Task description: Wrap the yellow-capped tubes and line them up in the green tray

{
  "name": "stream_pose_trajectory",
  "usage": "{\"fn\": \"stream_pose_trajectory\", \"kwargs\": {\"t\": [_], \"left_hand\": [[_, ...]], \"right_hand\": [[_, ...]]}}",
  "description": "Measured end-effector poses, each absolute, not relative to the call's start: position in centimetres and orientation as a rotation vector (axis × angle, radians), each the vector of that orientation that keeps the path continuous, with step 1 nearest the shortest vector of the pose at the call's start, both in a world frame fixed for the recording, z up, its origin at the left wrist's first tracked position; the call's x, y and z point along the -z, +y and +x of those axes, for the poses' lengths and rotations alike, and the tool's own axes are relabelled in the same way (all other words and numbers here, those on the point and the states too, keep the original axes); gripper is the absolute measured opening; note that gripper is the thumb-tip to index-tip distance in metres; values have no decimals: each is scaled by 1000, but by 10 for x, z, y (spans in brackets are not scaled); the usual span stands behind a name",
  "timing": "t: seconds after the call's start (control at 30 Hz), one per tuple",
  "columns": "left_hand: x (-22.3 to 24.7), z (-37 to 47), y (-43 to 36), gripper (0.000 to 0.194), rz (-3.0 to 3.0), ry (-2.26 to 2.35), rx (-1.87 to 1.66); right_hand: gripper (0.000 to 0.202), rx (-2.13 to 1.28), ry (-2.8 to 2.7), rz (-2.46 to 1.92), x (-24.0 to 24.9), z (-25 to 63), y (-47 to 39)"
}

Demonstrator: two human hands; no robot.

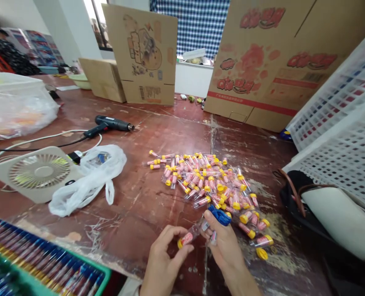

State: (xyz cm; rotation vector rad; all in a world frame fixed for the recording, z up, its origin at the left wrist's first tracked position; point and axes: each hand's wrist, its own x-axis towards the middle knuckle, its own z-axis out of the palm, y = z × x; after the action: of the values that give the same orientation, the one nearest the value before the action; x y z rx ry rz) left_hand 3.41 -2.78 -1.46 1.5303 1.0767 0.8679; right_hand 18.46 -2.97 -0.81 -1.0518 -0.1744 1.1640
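Near the front edge of the red-brown table, my left hand (166,257) pinches a clear tube (187,238) with pink contents by its yellow-capped end. My right hand (221,242) is closed on a blue item (219,215), which looks like a coiled strap or cord, and its fingers also meet the tube's clear end. A small silvery piece shows between the right fingers, too small to name. Just beyond both hands lies a pile of yellow-capped tubes (211,185) with pink contents. A loose yellow cap (261,253) sits to the right of my right hand.
On the left are a beige fan (43,172), a white plastic bag (85,181), a heat gun (111,124) and cables. A green tray (106,276) of tubes occupies the lower left. Cardboard boxes (153,88) stand behind; white baskets (339,144) and a dark bag (296,213) are right.
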Motion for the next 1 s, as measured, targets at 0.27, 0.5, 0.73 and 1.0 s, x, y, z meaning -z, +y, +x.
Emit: {"fn": "stream_pose_trajectory", "kwargs": {"t": [0.27, 0.5, 0.73, 1.0], "left_hand": [[20, 14, -25, 8, 1508, 1139, -918], [25, 5, -26, 12, 1388, 1125, -937], [22, 7, -26, 28, 1107, 1060, -1020], [12, -4, -19, 28, 1079, 941, -984]], "right_hand": [[39, -1221, -381, -1075, 4, 164, -25], [25, -1108, -814, -1264, 12, 164, -27], [31, -1258, -930, -1340, 17, 157, -29], [28, -1340, -712, -1163, 23, 150, -28]]}}
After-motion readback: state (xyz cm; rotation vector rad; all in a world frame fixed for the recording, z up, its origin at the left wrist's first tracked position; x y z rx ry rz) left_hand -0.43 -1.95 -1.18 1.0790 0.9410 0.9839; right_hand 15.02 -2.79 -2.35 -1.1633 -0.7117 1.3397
